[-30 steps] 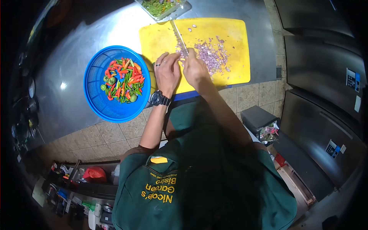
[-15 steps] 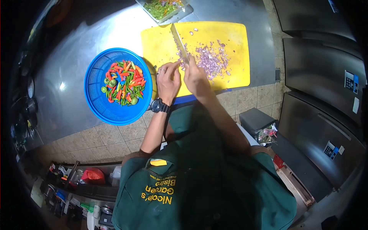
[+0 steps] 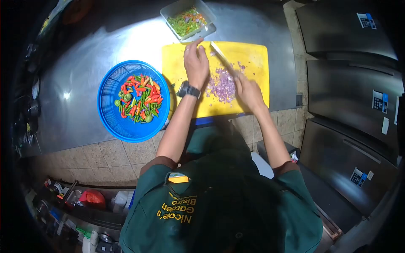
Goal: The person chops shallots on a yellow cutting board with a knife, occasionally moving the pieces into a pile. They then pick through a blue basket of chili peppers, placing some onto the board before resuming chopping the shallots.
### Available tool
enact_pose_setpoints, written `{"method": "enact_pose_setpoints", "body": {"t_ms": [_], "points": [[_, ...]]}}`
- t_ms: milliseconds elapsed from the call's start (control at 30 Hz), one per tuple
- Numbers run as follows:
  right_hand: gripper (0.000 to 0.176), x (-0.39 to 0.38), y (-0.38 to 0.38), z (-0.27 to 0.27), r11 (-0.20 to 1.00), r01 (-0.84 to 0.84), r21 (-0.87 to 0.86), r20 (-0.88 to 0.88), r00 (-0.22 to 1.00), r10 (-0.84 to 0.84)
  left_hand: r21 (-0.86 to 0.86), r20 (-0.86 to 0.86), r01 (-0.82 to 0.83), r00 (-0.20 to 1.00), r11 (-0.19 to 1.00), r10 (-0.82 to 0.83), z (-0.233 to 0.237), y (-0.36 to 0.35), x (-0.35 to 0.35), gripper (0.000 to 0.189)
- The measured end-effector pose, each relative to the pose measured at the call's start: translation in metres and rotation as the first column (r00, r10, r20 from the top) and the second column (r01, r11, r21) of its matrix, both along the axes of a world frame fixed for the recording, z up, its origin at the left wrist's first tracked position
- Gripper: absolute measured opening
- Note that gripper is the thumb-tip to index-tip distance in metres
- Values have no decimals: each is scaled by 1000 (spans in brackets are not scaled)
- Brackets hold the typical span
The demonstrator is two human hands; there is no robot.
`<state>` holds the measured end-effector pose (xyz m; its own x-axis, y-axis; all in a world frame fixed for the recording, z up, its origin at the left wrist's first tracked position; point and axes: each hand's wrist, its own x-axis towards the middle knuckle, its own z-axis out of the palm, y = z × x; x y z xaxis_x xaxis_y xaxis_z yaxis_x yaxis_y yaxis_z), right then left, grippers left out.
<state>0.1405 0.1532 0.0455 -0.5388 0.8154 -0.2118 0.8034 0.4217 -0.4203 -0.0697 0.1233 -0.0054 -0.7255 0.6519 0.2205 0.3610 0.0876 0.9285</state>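
My right hand (image 3: 250,92) grips a knife (image 3: 222,58), its blade slanting up and left over the yellow cutting board (image 3: 257,55). Chopped shallots (image 3: 222,86) lie in a loose heap just left of that hand, under and beside the blade. My left hand (image 3: 196,65) is raised over the board's left part, fingers stretched toward the clear plastic container (image 3: 208,10), with nothing seen in it. Chopped green and orange vegetables (image 3: 187,22) fill the bottom of that container, beyond the board's far edge.
Left of the board stands a blue plastic basket (image 3: 106,111) with red and green chilies (image 3: 141,97) and several small green citrus fruits. Both rest on a steel counter (image 3: 71,118). Dark steel cabinets (image 3: 337,80) line the right side.
My left hand has left the knife's side and moved up toward the container, its fingers now extended. My right hand and the knife have shifted right, over the shallots.
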Motion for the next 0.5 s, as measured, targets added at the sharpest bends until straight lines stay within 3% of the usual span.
{"method": "enact_pose_setpoints", "body": {"t_ms": [100, 167, 233, 267, 333, 400, 467, 500], "points": [[37, 32, -18, 10, 1000, -20, -22, -15, 1000, 19, -54, -1, 4, 1000, 999, -5, -30, 17, -9, 28], [36, 48, -28, 17, 999, 29, -43, -34, 999, -31, -151, -318, 274, 896, 950, -309, -48, 11, -6, 30], [35, 55, -35, 34, 964, 222, -144, -155, 957, -243, -214, -400, 290, 845, 933, -355, -48, -8, 15, 34], [36, 57, -37, 41, 935, 303, -183, -85, 943, -322, -229, -382, 313, 842, 922, -381, -45, -19, 24, 34], [35, 60, -43, 32, 928, 326, -181, -127, 928, -351, -251, -371, 338, 832, 907, -412, -34, -38, 43, 34], [35, 63, -49, 7, 921, 344, -181, -169, 912, -374, -264, -207, 416, 857, 870, -472, -20, -53, 61, 31], [32, 60, -54, -19, 978, 207, 36, -363, 914, -180, -220, -115, 527, 822, 821, -559, -6, -65, 68, 28], [32, 58, -56, -21, 977, 213, 30, -368, 911, -187, -205, -66, 555, 814, 806, -577, -1, -70, 70, 28]]}}
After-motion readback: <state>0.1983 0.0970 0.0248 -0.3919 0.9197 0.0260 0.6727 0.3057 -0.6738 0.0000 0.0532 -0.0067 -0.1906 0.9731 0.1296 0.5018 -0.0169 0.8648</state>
